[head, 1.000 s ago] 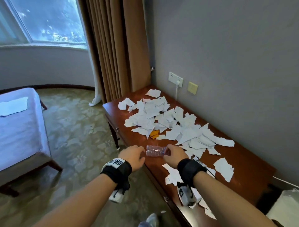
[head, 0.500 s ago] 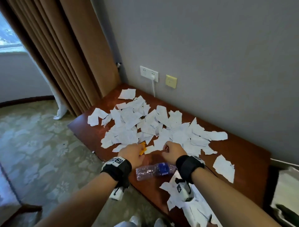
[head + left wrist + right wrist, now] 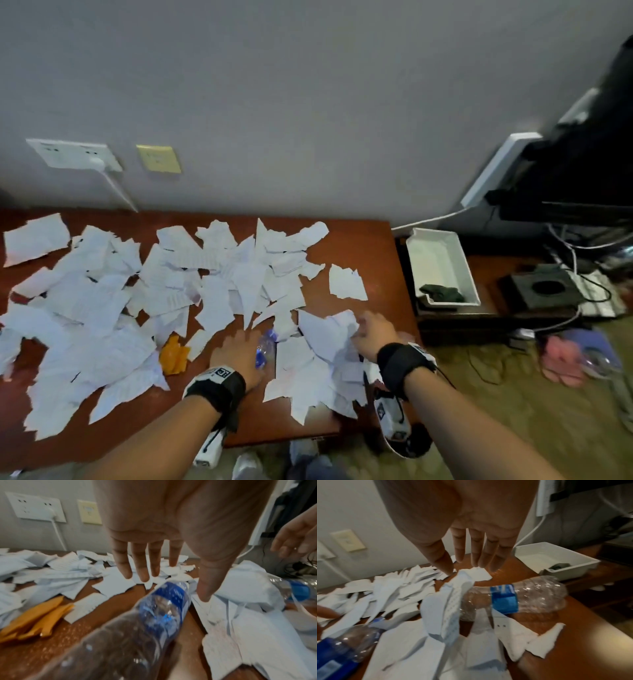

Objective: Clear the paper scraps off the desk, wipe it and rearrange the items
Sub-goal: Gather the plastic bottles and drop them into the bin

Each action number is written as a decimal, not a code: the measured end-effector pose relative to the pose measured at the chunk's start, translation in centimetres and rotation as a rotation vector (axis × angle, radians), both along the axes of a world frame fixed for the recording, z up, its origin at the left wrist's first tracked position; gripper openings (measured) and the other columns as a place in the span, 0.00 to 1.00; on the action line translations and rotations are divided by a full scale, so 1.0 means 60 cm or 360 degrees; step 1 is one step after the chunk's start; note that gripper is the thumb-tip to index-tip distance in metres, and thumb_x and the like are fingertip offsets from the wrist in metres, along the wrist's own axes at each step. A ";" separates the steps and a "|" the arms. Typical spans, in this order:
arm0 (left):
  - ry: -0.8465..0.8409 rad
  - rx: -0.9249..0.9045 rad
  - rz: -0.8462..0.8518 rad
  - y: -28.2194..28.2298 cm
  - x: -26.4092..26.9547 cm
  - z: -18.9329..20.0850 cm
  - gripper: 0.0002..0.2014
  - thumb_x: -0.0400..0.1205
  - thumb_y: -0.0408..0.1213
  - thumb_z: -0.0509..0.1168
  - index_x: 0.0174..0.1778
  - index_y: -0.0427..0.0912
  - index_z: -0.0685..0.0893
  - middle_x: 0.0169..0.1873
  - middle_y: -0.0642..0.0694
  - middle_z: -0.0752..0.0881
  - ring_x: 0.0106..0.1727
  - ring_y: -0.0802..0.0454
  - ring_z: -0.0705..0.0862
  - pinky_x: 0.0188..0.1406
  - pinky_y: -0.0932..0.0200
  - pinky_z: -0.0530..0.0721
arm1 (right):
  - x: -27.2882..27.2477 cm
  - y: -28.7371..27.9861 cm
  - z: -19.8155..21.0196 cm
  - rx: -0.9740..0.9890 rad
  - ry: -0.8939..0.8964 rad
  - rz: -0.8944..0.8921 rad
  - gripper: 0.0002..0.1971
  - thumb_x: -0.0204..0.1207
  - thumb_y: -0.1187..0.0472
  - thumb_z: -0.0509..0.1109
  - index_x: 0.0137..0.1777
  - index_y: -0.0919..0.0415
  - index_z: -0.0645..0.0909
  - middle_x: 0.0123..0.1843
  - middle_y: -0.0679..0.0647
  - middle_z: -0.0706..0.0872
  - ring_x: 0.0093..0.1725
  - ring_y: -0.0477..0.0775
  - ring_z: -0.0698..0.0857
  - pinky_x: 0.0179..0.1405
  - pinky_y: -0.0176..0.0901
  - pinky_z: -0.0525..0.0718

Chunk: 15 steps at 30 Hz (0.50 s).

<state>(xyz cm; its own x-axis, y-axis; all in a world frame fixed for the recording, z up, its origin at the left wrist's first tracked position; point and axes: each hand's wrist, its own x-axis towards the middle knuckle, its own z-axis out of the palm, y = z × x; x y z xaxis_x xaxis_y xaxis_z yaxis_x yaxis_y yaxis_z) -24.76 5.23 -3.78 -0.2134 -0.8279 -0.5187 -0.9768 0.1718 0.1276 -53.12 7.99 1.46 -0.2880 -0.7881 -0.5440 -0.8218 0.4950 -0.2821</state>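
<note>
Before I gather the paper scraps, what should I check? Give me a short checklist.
Hands free: ok; left hand and right hand show straight fingers, holding nothing.
Bottles clear of paper scraps: not ok; first bottle lies below the left hand, second bottle below the right hand, partly under scraps.
Wiping cloth ready: cannot tell; a dark bundle lies in the white tray.
Bin for scraps: cannot tell; none in view.

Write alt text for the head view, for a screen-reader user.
A person's left hand and right hand reach over a reddish-brown desk strewn with torn white paper scraps. A plastic bottle with a blue label lies by the left hand, an orange item further left. A white tray holding a dark item sits right of the desk.
</note>
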 end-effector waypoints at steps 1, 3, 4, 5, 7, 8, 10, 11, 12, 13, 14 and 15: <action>-0.0024 -0.0002 -0.0003 0.003 0.000 -0.010 0.35 0.74 0.56 0.71 0.76 0.57 0.67 0.69 0.47 0.76 0.67 0.45 0.78 0.64 0.48 0.81 | -0.008 0.010 -0.006 0.0015 0.0043 -0.0021 0.21 0.75 0.55 0.65 0.68 0.53 0.74 0.67 0.56 0.78 0.65 0.62 0.77 0.65 0.51 0.78; -0.0072 -0.0048 -0.0007 0.008 0.003 -0.023 0.40 0.73 0.56 0.73 0.79 0.56 0.62 0.72 0.47 0.74 0.70 0.45 0.76 0.65 0.49 0.81 | -0.016 0.022 -0.019 0.0040 0.0097 -0.0037 0.21 0.75 0.51 0.66 0.68 0.50 0.74 0.66 0.54 0.77 0.67 0.61 0.75 0.67 0.52 0.75; -0.0097 -0.0058 0.0008 0.008 0.006 -0.032 0.42 0.73 0.56 0.74 0.80 0.55 0.61 0.72 0.47 0.73 0.70 0.45 0.76 0.65 0.49 0.80 | -0.018 0.026 -0.026 0.0046 0.0119 -0.0029 0.20 0.75 0.50 0.65 0.67 0.49 0.73 0.66 0.54 0.77 0.67 0.61 0.74 0.67 0.53 0.74; -0.0110 -0.0048 0.0033 0.009 0.007 -0.037 0.42 0.73 0.56 0.74 0.80 0.55 0.60 0.72 0.47 0.73 0.70 0.45 0.76 0.65 0.48 0.80 | -0.019 0.026 -0.035 0.0052 0.0143 -0.0013 0.19 0.75 0.51 0.65 0.67 0.48 0.73 0.65 0.53 0.78 0.66 0.60 0.73 0.67 0.54 0.74; -0.0140 -0.0003 0.0055 0.008 0.011 -0.046 0.39 0.73 0.53 0.74 0.78 0.54 0.64 0.69 0.47 0.75 0.68 0.46 0.77 0.64 0.48 0.81 | -0.025 0.023 -0.055 0.0068 0.0172 0.0046 0.19 0.75 0.54 0.64 0.66 0.47 0.72 0.66 0.53 0.77 0.65 0.59 0.72 0.67 0.55 0.75; -0.0149 0.0026 0.0064 0.007 0.014 -0.051 0.36 0.74 0.52 0.73 0.76 0.55 0.66 0.68 0.48 0.76 0.67 0.46 0.78 0.63 0.49 0.81 | -0.028 0.020 -0.066 0.0090 0.0183 0.0083 0.19 0.74 0.55 0.63 0.66 0.47 0.72 0.67 0.53 0.77 0.66 0.59 0.71 0.68 0.57 0.74; -0.0175 0.0078 0.0078 0.007 0.017 -0.061 0.33 0.74 0.52 0.72 0.74 0.55 0.67 0.65 0.48 0.76 0.65 0.46 0.79 0.61 0.49 0.82 | -0.035 0.015 -0.086 0.0158 0.0225 0.0184 0.21 0.74 0.58 0.62 0.68 0.48 0.70 0.71 0.54 0.75 0.69 0.61 0.69 0.70 0.60 0.72; -0.0170 0.0099 0.0095 0.008 0.017 -0.065 0.33 0.75 0.52 0.72 0.74 0.56 0.67 0.64 0.48 0.77 0.64 0.46 0.80 0.61 0.49 0.82 | -0.037 0.013 -0.094 0.0192 0.0261 0.0249 0.22 0.75 0.59 0.62 0.70 0.49 0.69 0.72 0.54 0.73 0.71 0.62 0.68 0.71 0.62 0.70; -0.0153 0.0120 0.0120 0.009 0.017 -0.069 0.33 0.75 0.52 0.72 0.74 0.57 0.66 0.63 0.48 0.78 0.62 0.46 0.81 0.60 0.49 0.83 | -0.039 0.013 -0.102 0.0211 0.0299 0.0313 0.23 0.76 0.59 0.62 0.72 0.50 0.68 0.74 0.54 0.72 0.74 0.63 0.66 0.73 0.63 0.68; -0.0142 0.0140 0.0141 0.010 0.016 -0.073 0.33 0.75 0.51 0.71 0.75 0.58 0.65 0.63 0.47 0.78 0.62 0.46 0.82 0.60 0.49 0.83 | -0.040 0.013 -0.108 0.0225 0.0329 0.0366 0.25 0.77 0.61 0.61 0.75 0.51 0.66 0.76 0.55 0.71 0.76 0.63 0.65 0.76 0.66 0.64; -0.0128 0.0155 0.0157 0.012 0.014 -0.076 0.34 0.76 0.50 0.72 0.76 0.59 0.63 0.63 0.47 0.79 0.61 0.45 0.82 0.60 0.48 0.84 | -0.040 0.013 -0.113 0.0238 0.0350 0.0403 0.28 0.77 0.63 0.60 0.78 0.52 0.63 0.77 0.56 0.70 0.78 0.64 0.63 0.79 0.68 0.59; -0.0117 0.0171 0.0170 0.014 0.012 -0.077 0.36 0.76 0.49 0.72 0.77 0.60 0.61 0.63 0.46 0.79 0.62 0.45 0.83 0.60 0.48 0.84 | -0.040 0.013 -0.116 0.0264 0.0378 0.0429 0.31 0.76 0.67 0.60 0.80 0.53 0.60 0.78 0.56 0.69 0.79 0.64 0.62 0.80 0.70 0.53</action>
